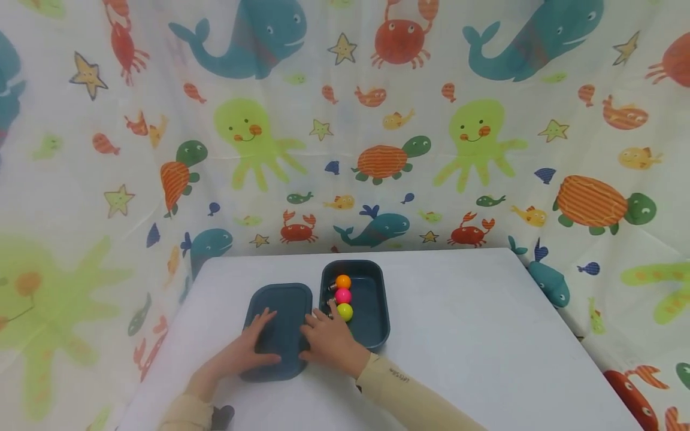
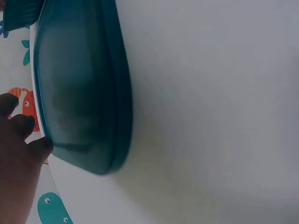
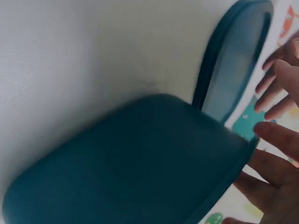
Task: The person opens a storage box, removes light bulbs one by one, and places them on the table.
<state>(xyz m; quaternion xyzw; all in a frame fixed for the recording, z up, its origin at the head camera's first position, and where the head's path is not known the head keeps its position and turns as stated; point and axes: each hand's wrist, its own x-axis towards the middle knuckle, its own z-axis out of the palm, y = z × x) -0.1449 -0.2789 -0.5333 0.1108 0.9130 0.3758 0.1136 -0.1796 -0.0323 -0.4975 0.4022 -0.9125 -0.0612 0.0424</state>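
A dark teal lid (image 1: pixel 277 323) lies flat on the white table (image 1: pixel 474 335). Directly to its right stands an open teal container (image 1: pixel 373 323) with an orange ball (image 1: pixel 342 281), a pink ball (image 1: pixel 342 296) and a yellow ball (image 1: pixel 345 312) in a row along its left side. My left hand (image 1: pixel 257 336) rests flat on the lid with fingers spread. My right hand (image 1: pixel 326 335) lies with straight fingers over the lid's right edge, next to the container's rim. The left wrist view shows the lid (image 2: pixel 79 88) beside my fingers (image 2: pixel 21 140). The right wrist view shows the container (image 3: pixel 126 163), the lid (image 3: pixel 238 60) and my fingers (image 3: pixel 275 135).
A sea-animal printed curtain (image 1: pixel 345 131) closes in the table at the back and on both sides. The table's right edge (image 1: pixel 566 323) and left edge (image 1: pixel 162 353) drop off to the curtain.
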